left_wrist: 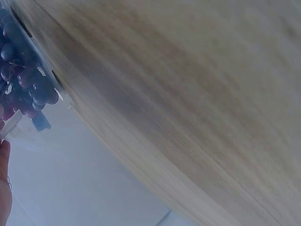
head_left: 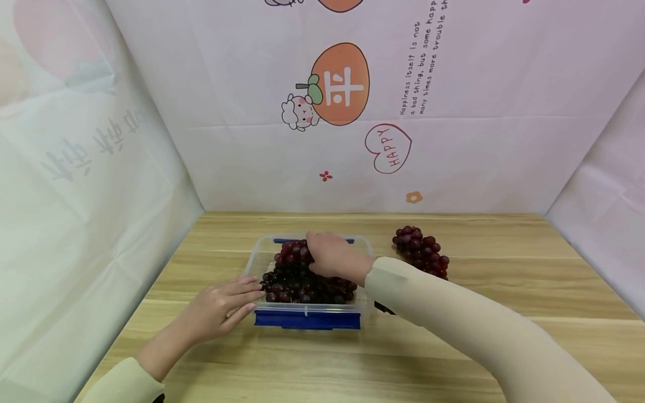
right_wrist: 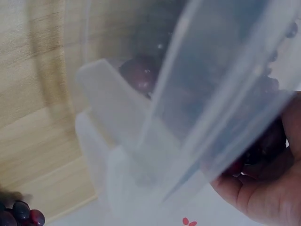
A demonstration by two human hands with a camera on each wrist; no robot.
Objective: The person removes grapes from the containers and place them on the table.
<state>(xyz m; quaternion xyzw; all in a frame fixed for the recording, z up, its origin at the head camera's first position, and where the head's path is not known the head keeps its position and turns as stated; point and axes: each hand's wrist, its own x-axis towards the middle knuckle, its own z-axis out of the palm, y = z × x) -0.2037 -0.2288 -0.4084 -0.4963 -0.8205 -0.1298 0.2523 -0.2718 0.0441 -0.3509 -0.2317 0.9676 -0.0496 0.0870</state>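
Note:
A clear plastic box [head_left: 307, 322] with blue clips stands on the wooden table, holding dark grapes [head_left: 302, 288]. My right hand [head_left: 335, 257] reaches over its right side and grips reddish grapes [head_left: 291, 253] at the back of the box. In the right wrist view, the fingers of the right hand [right_wrist: 268, 193] curl round dark grapes [right_wrist: 270, 141], partly behind the blurred box wall [right_wrist: 127, 113]. My left hand [head_left: 221, 308] rests with extended fingers against the box's left side. Only a sliver of the left hand [left_wrist: 4, 183] shows in the left wrist view, beside the box.
Another bunch of red grapes [head_left: 422, 251] lies on the wooden table [head_left: 504, 291], right of the box. A small black object [head_left: 384, 308] shows under the right sleeve. Printed white cloth [head_left: 252, 151] hangs behind the table and along both sides.

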